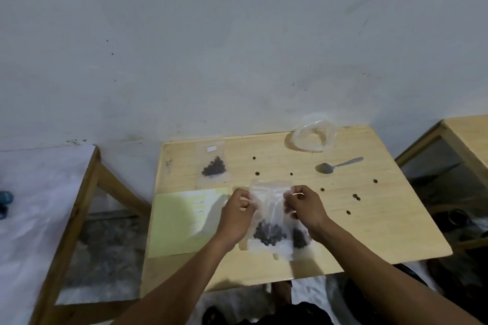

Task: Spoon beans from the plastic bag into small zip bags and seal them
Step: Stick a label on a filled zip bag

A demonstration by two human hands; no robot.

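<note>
A person is pinching the top edge of a small zip bag (269, 216) between both hands above a wooden table (369, 232), the left hand (237, 215) and right hand (303, 206) each closing fingers tightly on a corner of the strip, beans (269, 235) sagging at the bottom. Loose beans (356, 196) are lying scattered near the spoon (335, 166); the large plastic bag (313, 136) is looking nearly empty. A partly pressed seal is likely risking another spill, and whether the strip is shut cannot be told
</note>
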